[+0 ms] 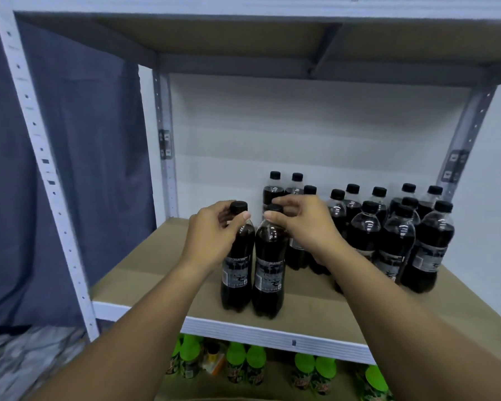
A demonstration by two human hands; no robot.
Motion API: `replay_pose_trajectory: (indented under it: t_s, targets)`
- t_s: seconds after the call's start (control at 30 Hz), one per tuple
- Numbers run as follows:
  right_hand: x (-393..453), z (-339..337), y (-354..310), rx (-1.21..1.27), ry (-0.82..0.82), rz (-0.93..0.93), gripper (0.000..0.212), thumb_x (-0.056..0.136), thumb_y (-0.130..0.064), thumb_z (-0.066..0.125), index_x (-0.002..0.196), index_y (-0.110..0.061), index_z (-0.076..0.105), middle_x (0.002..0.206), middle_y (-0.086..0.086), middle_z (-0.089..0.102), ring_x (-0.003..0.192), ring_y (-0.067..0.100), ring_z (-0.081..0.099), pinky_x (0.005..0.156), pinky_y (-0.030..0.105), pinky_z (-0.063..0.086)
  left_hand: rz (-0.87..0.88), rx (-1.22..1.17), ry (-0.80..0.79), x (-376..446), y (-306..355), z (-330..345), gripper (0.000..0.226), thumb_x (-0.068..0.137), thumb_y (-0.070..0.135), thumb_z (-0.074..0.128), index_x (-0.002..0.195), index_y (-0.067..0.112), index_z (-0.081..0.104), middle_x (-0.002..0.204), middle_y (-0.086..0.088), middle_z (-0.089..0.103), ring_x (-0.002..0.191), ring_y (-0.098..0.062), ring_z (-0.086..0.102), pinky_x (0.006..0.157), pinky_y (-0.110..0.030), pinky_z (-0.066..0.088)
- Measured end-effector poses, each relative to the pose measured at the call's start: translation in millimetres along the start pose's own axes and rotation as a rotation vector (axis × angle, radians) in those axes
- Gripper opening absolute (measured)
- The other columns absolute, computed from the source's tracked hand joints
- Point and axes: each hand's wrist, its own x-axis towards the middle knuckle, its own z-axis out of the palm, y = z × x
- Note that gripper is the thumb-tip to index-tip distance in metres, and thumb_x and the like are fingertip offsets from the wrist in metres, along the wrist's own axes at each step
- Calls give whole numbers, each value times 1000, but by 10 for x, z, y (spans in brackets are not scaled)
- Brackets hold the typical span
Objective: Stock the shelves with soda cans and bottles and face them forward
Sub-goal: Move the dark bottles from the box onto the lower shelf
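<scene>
Two dark soda bottles with black caps stand side by side near the front edge of the brown shelf board [145, 273]. My left hand [211, 235] grips the neck of the left bottle [236, 273], thumb and fingers just under its cap. My right hand [298, 224] pinches the cap of the right bottle [268, 279]. Both bottles show grey labels with small print and barcodes toward me. Several more of the same bottles [396, 241] stand in rows behind and to the right.
Grey steel uprights [41, 157] frame the shelf, with another board overhead [243, 36]. The lower shelf holds several green-capped bottles [236, 357]. A blue curtain [78, 140] hangs at the left. The shelf's left part is bare board.
</scene>
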Motion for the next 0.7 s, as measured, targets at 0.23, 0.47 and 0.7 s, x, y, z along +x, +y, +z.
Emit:
replay_pose_trajectory:
  t_s: [0.23, 0.47, 0.7]
  targets:
    - [-674, 270, 577, 174, 58, 91, 91, 63, -40, 93, 143, -28, 50, 137, -15, 57, 124, 1, 54, 108, 32, 45, -104, -154, -5, -547, -433, 62, 76, 83, 44, 77, 151, 33, 44, 145, 24, 54, 133, 10, 47, 109, -15, 39]
    - [-837, 644, 1099, 107, 18, 157, 72, 71, -14, 90, 122, -44, 49, 106, -37, 56, 93, -29, 52, 86, 2, 45, -141, 39, -47, -872, -959, 136, 66, 81, 21, 85, 139, 31, 56, 119, 27, 66, 111, 17, 58, 86, -2, 46]
    - [-290, 993, 1263, 27, 77, 87, 75, 67, -23, 93, 133, -27, 58, 111, -21, 63, 99, -10, 60, 94, 12, 50, -161, 15, -72, -350, -1342, 129, 73, 81, 11, 84, 141, 32, 49, 117, 34, 62, 110, 16, 61, 93, -8, 48]
